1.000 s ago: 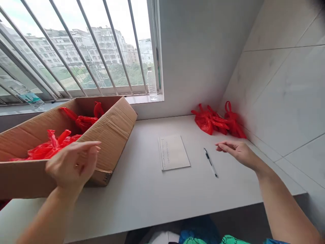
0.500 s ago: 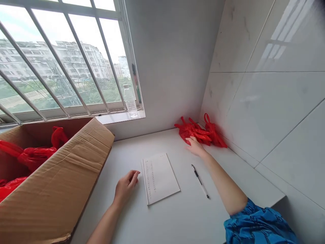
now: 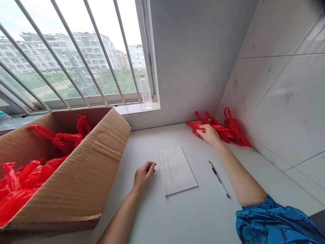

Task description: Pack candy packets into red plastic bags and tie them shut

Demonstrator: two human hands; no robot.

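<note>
My right hand (image 3: 210, 134) reaches to the far right corner of the white counter (image 3: 177, 217) and closes its fingers on a red plastic bag (image 3: 200, 126) at the front of a small pile. More red bags (image 3: 235, 130) lie behind it against the tiled wall. My left hand (image 3: 144, 174) rests on the counter with its fingers curled loosely and nothing in it, just left of a sheet of paper (image 3: 176, 169). A black pen (image 3: 219, 178) lies right of the paper, beside my right forearm.
A large open cardboard box (image 3: 76, 183) holding several red bags (image 3: 22, 179) takes up the left side. A clear water bottle (image 3: 145, 91) stands on the window sill behind the bars. Tiled wall closes off the right side.
My right hand has gone from hovering over the pen to the red bags in the corner and taken hold of one. My left hand has left the box and come down beside the paper.
</note>
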